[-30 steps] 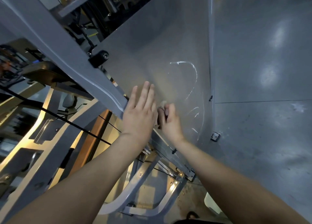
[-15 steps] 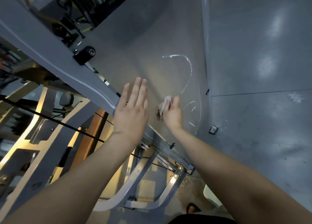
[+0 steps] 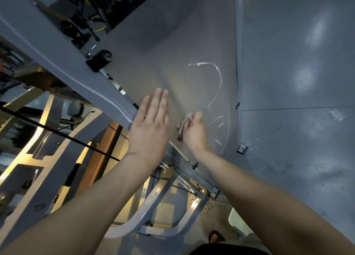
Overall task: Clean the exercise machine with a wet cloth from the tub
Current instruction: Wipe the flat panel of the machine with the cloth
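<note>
1. The exercise machine [image 3: 63, 51] fills the left and middle of the frame. A broad grey frame beam crosses it diagonally from the upper left down towards the centre.
2. Its flat grey side panel [image 3: 172, 39] takes up the upper middle, seen from close above.
3. The right hand [image 3: 195, 132] is at the centre of the frame, just right of the left hand. Its fingers are curled round a small bunched cloth [image 3: 184, 123], which it holds against the panel.
4. The cloth is pale and crumpled. It sticks out on the left side of the right hand, between the two hands.
5. The left hand [image 3: 149, 128] is spread flat with straight fingers held close together and grips nothing. It lies over the panel where the beam's lower edge meets it, fingertips pointing to the top of the frame.
6. White streaks [image 3: 218, 76] curve in an arc on the panel above and right of the right hand. Shorter marks sit just right of that hand.
7. A black roller [image 3: 100, 59] is mounted on the beam's upper edge, upper left of centre.
8. A thin black cable [image 3: 57, 132] runs diagonally across the left side, below the beam.
9. The grey floor [image 3: 297, 158] covers the right side, with bright light spots on it.
10. A pale rounded container [image 3: 238, 224] shows partly at the lower right, between the right forearm and the machine's base. Whether it is the tub cannot be told.
</note>
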### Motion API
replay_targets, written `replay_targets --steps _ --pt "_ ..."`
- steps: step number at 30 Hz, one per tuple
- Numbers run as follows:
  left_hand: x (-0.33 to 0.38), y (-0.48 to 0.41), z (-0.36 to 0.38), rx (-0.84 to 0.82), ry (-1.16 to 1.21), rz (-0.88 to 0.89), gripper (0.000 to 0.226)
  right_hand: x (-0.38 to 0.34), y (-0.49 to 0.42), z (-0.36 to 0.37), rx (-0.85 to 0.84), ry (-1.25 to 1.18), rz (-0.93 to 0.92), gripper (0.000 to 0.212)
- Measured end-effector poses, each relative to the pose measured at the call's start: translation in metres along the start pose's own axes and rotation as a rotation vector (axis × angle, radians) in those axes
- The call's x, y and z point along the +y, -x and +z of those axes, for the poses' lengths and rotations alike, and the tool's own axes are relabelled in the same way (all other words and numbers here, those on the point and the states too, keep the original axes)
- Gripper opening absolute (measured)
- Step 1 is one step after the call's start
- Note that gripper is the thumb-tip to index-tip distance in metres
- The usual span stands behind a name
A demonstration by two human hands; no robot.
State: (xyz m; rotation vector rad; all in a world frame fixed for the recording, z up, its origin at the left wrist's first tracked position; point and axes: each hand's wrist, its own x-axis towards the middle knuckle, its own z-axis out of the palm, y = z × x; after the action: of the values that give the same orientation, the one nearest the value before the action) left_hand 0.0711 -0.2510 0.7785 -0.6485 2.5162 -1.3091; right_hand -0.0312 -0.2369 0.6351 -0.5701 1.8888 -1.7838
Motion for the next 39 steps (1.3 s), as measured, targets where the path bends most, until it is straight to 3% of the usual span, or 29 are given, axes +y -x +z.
replay_targets --steps 3,5,8,11,15,18,24,26,29,31,35,39 --pt "0.0 0.0 0.0 0.018 0.043 -0.001 0.069 -0.047 -0.008 0.002 0.072 0.072 -0.343 0.023" --pt "0.0 0.0 -0.001 0.025 0.063 -0.004 0.067 -0.042 -0.014 0.005 0.055 0.141 -0.474 0.019" --pt "-0.002 0.001 -0.002 -0.004 0.052 0.001 0.066 0.008 -0.01 0.003 0.064 0.244 -0.286 0.015" --pt "-0.002 0.0 -0.001 -0.001 0.055 -0.016 0.067 0.029 -0.008 0.0 0.12 0.167 -0.13 0.008" --pt "-0.002 -0.001 -0.002 -0.011 0.074 -0.001 0.065 0.023 -0.009 -0.002 0.09 0.092 -0.062 0.023" --pt "-0.003 -0.002 -0.004 -0.004 0.106 0.005 0.064 0.026 0.003 -0.008 -0.003 0.144 -0.113 0.04" --pt "-0.003 -0.002 -0.017 0.007 0.199 -0.018 0.059 -0.02 -0.01 -0.014 0.017 0.13 -0.462 0.027" --pt "-0.003 -0.004 -0.019 0.061 0.236 -0.049 0.055 -0.032 -0.035 -0.022 0.097 0.097 -0.417 0.025" --pt "-0.004 -0.013 -0.028 0.116 0.262 -0.081 0.041 -0.036 -0.049 -0.03 0.163 0.064 -0.161 0.023" --pt "-0.006 -0.023 -0.038 0.159 0.295 -0.096 0.038 -0.042 -0.038 -0.032 0.119 0.106 -0.234 0.022" --pt "-0.016 -0.052 -0.065 0.205 0.269 -0.21 0.044 -0.057 -0.031 -0.045 -0.184 0.151 -0.529 0.011" --pt "-0.046 -0.083 -0.088 0.301 0.225 -0.374 0.064 -0.05 -0.045 -0.048 -0.086 0.102 -0.504 0.023"
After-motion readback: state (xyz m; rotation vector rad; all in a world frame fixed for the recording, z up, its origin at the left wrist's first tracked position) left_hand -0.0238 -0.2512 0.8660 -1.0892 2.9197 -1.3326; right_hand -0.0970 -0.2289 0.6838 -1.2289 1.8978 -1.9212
